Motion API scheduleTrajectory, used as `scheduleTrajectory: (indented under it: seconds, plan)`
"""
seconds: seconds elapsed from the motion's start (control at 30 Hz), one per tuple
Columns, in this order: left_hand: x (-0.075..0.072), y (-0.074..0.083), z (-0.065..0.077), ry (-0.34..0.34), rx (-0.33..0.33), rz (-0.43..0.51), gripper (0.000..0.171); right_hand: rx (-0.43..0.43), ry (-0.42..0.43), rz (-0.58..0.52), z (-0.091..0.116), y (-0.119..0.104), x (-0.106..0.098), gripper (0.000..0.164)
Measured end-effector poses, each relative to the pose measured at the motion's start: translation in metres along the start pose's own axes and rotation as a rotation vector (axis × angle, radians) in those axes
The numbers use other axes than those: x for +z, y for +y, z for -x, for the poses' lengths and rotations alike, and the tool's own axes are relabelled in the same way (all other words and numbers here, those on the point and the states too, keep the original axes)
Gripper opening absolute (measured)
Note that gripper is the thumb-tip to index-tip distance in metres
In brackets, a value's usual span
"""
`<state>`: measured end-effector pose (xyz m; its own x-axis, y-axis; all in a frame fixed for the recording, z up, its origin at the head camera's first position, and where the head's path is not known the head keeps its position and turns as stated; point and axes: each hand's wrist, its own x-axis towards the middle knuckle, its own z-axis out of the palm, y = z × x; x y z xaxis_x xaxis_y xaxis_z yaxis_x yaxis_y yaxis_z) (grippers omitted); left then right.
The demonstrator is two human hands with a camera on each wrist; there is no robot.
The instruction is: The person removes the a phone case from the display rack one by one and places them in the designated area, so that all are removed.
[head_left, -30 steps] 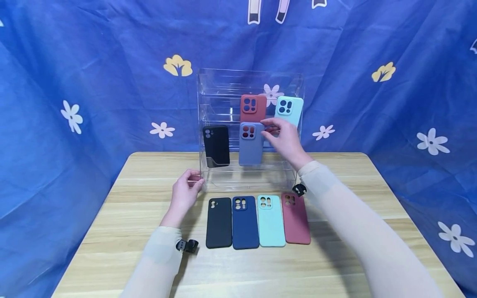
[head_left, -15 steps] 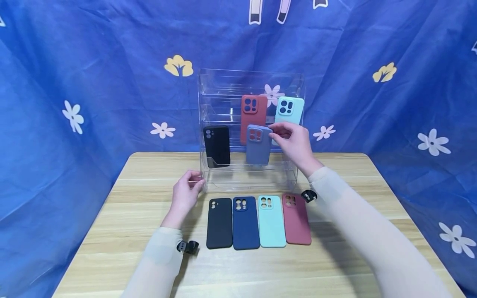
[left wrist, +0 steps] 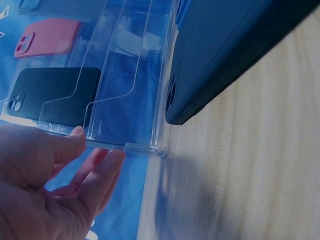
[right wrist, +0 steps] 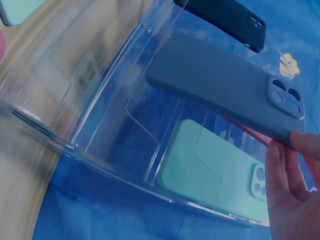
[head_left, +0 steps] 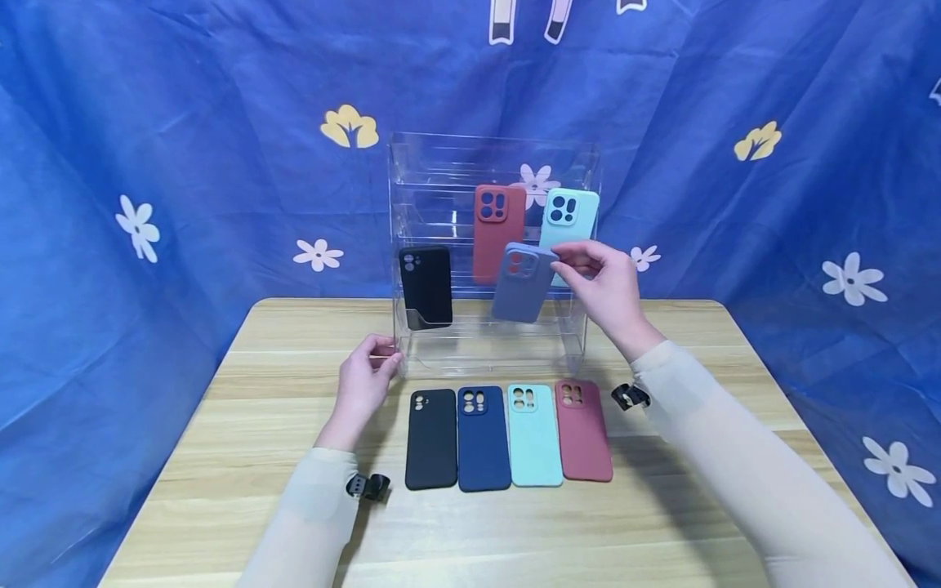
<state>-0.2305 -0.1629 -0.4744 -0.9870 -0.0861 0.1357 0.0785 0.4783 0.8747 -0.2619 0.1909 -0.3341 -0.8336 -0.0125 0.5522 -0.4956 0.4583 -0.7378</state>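
My right hand [head_left: 610, 290] pinches a grey-blue phone case [head_left: 524, 286] by its upper right corner, the thumb in front. In the head view, this case tilts in front of a clear tiered display stand [head_left: 492, 363]; whether its lower edge touches the stand cannot be told. My left hand [head_left: 363, 381] rests thumb and fingertips against the stand's lower left side, also visible in the left wrist view. A black phone case [head_left: 428, 290] stands in a lower tier at left. Higher up are a red phone case [head_left: 498, 237] and a mint phone case [right wrist: 210, 170], partly covered by my right hand.
On the wooden table [head_left: 279, 327], a row of phone cases lies before the stand: black [head_left: 431, 441], navy [head_left: 483, 441], mint [head_left: 536, 441] and dark red [head_left: 586, 441]. A blue patterned curtain [head_left: 257, 204] hangs behind and at both sides.
My right hand has moved right with the grey-blue phone case, which has gone from nearly upright to tilted and uncovers more of the red case. My left hand has stayed at the stand.
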Motion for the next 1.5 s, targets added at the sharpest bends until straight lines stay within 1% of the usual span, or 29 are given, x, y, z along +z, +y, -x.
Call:
scheduleTrajectory:
  seconds: [0.2,0.43,0.83,0.97,1.17,1.3,1.5]
  plan:
    - [0.0,0.001,0.0,0.002,0.003,0.002,0.025,0.014,0.043,-0.048,0.0,0.002,-0.013,0.022]
    - [0.0,0.002,0.001,0.003,0.0,-0.016,0.026,0.061,0.066,-0.019,0.004,0.0,-0.028,0.023]
    - [0.0,0.003,0.002,0.009,0.008,-0.015,0.025,0.134,0.068,0.008,0.017,0.014,-0.056,0.025]
    - [0.0,0.004,0.002,0.008,0.006,-0.016,0.025,0.17,0.071,0.029,0.021,0.017,-0.066,0.026]
    - [-0.003,0.004,0.002,0.009,0.007,-0.011,0.025,0.214,0.036,0.064,0.025,0.022,-0.081,0.03]
    - [-0.003,0.003,0.002,0.018,0.002,-0.016,0.025,0.254,0.008,0.106,0.028,0.025,-0.093,0.032]
    - [-0.002,0.002,0.002,0.004,-0.002,-0.01,0.026,0.324,-0.034,0.182,0.037,0.034,-0.114,0.031]
